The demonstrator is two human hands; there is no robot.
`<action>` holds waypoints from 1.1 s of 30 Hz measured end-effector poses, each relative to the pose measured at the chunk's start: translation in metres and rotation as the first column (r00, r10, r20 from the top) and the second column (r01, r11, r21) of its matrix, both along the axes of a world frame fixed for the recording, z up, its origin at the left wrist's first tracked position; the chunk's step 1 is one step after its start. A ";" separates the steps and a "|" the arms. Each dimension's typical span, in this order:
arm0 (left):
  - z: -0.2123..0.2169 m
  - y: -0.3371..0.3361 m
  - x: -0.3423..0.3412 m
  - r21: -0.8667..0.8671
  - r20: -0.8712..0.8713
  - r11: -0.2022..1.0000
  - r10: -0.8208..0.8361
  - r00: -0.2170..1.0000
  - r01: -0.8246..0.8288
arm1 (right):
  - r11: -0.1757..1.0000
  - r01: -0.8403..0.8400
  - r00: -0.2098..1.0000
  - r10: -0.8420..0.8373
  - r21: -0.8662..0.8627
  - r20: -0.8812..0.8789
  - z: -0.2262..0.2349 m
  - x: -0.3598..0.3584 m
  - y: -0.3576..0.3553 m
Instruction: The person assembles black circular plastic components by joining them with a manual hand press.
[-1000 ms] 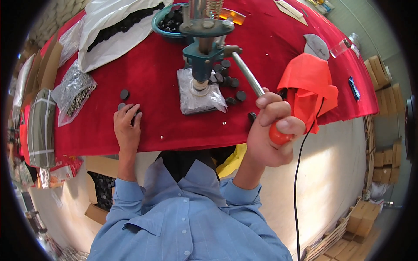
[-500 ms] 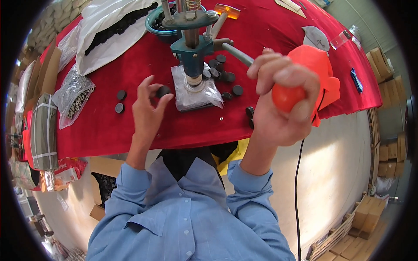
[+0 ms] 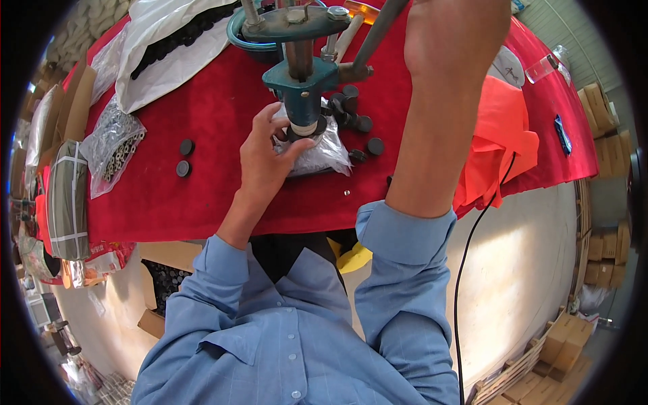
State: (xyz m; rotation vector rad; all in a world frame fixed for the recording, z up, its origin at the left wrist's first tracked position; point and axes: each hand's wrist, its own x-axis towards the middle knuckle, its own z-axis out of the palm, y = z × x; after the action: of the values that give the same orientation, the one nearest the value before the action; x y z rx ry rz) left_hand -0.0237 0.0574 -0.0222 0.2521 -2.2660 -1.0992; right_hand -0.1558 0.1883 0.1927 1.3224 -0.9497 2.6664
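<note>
A teal hand press (image 3: 303,94) stands on the red-covered table, its ram pointing down over a plastic-wrapped base (image 3: 322,154). My left hand (image 3: 264,150) pinches a small black round cap (image 3: 295,136) right beneath the ram's pale tip; fingers and ram partly hide it. My right hand (image 3: 459,37) is raised at the top edge, at the upper end of the press lever (image 3: 379,35). Its fingers and the lever's red ball knob lie out of sight. Several loose black caps (image 3: 364,123) lie right of the base, and two more black caps (image 3: 183,169) lie to the left.
Behind the press stands a teal bowl (image 3: 237,30) near an orange-headed mallet (image 3: 361,12). A white sack of black pieces (image 3: 177,71) and a clear bag of metal parts (image 3: 116,152) lie left. Orange cloth (image 3: 496,145) with a black cord (image 3: 466,260) hangs at right.
My left hand has carried the black cap rightward, under the ram. My right hand has risen to the top edge, and the lever has swung upward in the picture with it.
</note>
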 end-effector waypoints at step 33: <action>-0.002 0.007 -0.001 -0.060 -0.076 0.998 -0.039 0.996 0.035 | 0.951 0.290 0.927 -0.250 0.110 -0.281 -0.124 0.094 0.082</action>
State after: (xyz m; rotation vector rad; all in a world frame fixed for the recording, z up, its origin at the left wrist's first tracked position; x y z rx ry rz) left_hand -0.0249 0.0644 -0.0239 0.1418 -2.2384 -1.0413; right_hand -0.0618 0.2700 0.0685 1.4100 -1.2122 2.1871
